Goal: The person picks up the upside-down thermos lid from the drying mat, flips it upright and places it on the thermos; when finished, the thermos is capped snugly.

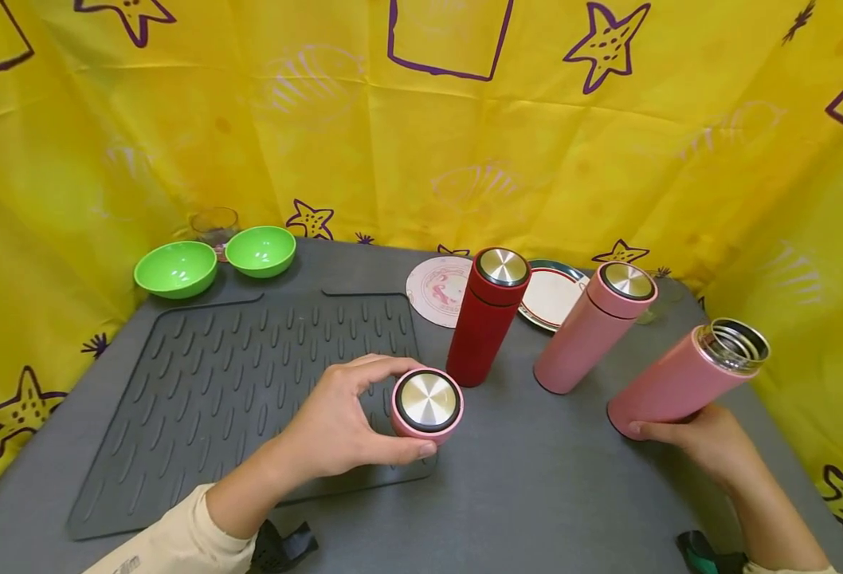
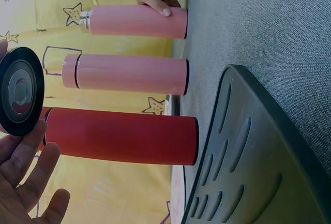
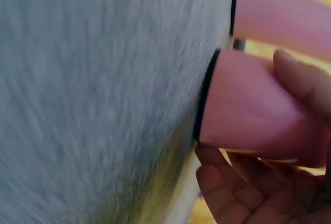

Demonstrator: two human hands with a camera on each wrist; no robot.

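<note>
The left hand [image 1: 335, 426] pinches the pink lid [image 1: 427, 404] just in front of the red flask [image 1: 484, 319]; the right hand [image 1: 701, 438] grasps the open pink flask [image 1: 687, 375], right of it. Probably best: steady the base and bring the lid squarely over the mouth.

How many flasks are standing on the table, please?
3: a red flask by the mat's corner, a capped pink flask to its right, and an uncapped pink flask held by the right hand. None seems hidden.
</note>
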